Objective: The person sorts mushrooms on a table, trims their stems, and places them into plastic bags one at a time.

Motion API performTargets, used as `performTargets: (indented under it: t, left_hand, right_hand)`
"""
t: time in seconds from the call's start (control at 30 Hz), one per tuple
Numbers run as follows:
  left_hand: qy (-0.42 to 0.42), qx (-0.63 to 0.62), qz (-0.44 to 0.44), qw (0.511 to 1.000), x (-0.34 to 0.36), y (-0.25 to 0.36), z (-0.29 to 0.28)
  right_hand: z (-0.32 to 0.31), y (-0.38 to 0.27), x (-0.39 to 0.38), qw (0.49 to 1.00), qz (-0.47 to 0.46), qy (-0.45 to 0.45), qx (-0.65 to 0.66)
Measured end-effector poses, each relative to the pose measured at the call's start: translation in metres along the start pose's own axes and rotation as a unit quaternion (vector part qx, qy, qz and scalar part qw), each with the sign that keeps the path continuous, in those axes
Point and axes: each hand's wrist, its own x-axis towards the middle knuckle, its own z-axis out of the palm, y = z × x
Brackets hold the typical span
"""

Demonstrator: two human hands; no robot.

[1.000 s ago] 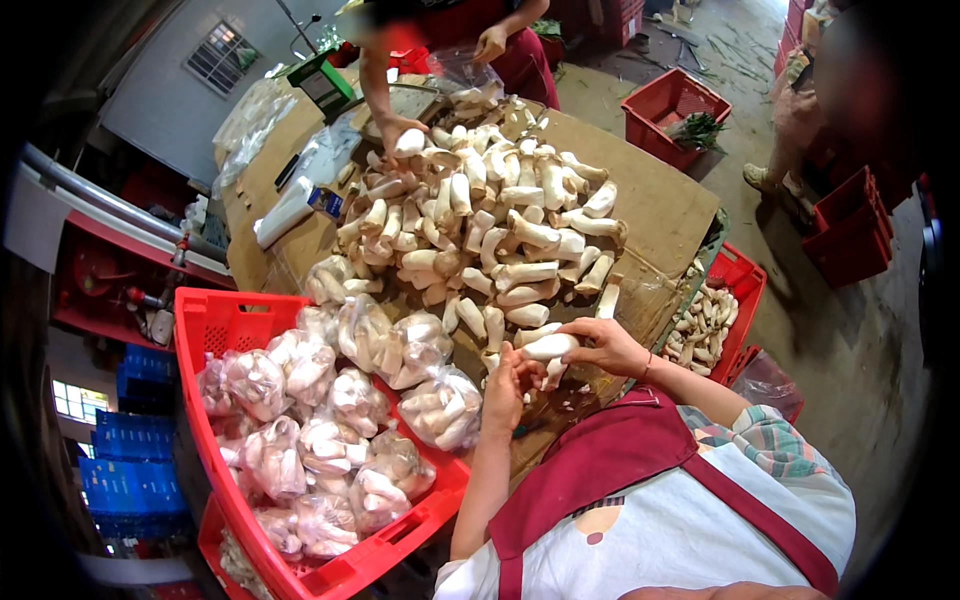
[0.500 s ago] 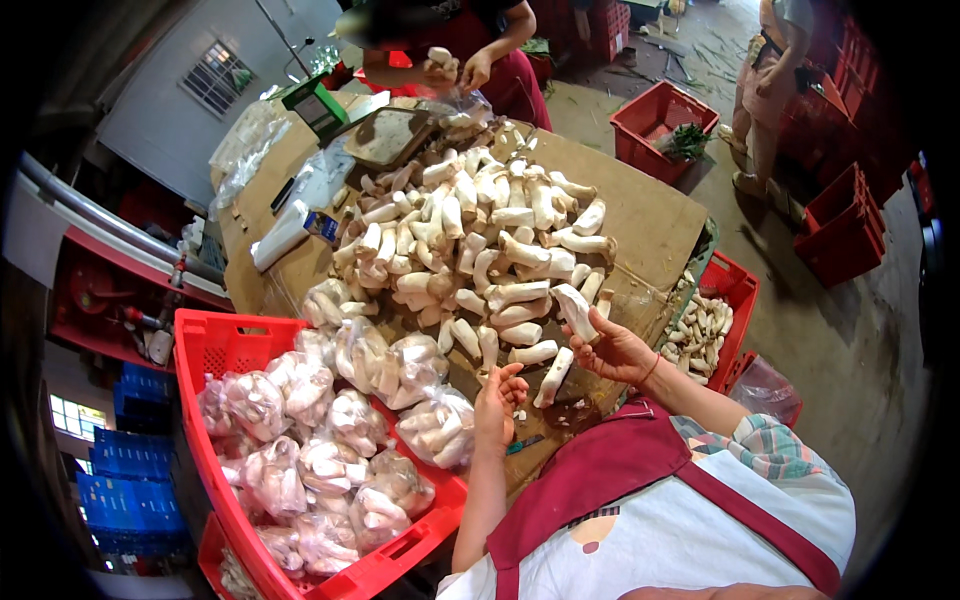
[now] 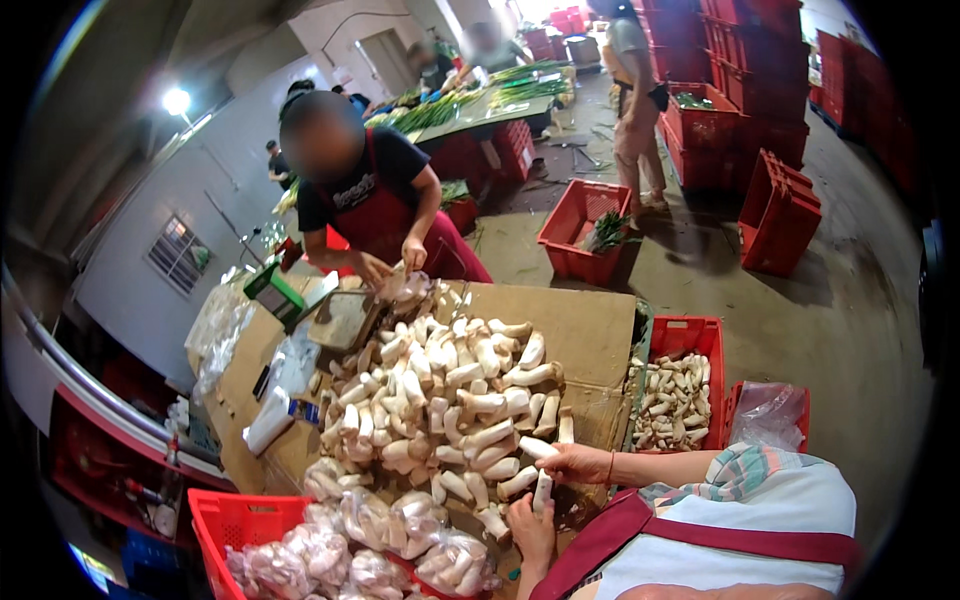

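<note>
My right hand grips a pale king oyster mushroom, its thick stem pointing left over the edge of the heap. Just below it, my left hand has its fingers around another king oyster mushroom, which stands nearly upright. A big pile of king oyster mushrooms spreads over the cardboard-covered table beyond both hands. Clear bags of mushrooms fill the red crate at lower left.
Across the table a co-worker in a red apron handles a plastic bag. A scale pan and a plastic roll lie at left. Beside the table's right edge stands a red crate of small mushrooms.
The view has tilted up, showing more of the room. My left hand, empty before, has closed on a mushroom. My right hand keeps its mushroom. The co-worker's hands have moved to a bag.
</note>
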Motion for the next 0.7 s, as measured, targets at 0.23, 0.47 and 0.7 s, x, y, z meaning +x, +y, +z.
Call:
performTargets:
  t: [0.23, 0.47, 0.7]
  left_hand:
    - [-0.021, 0.040, -0.008, 0.999, -0.011, 0.005, 0.016]
    - [-0.037, 0.034, -0.035, 0.998, -0.009, 0.007, 0.010]
    - [-0.031, 0.044, -0.022, 0.998, -0.008, 0.008, 0.010]
  right_hand:
    - [0.000, 0.001, -0.006, 0.998, -0.024, 0.020, -0.063]
    - [-0.015, 0.007, 0.005, 0.999, 0.022, 0.037, 0.017]
    - [-0.023, 0.004, 0.003, 0.999, 0.015, -0.004, 0.044]
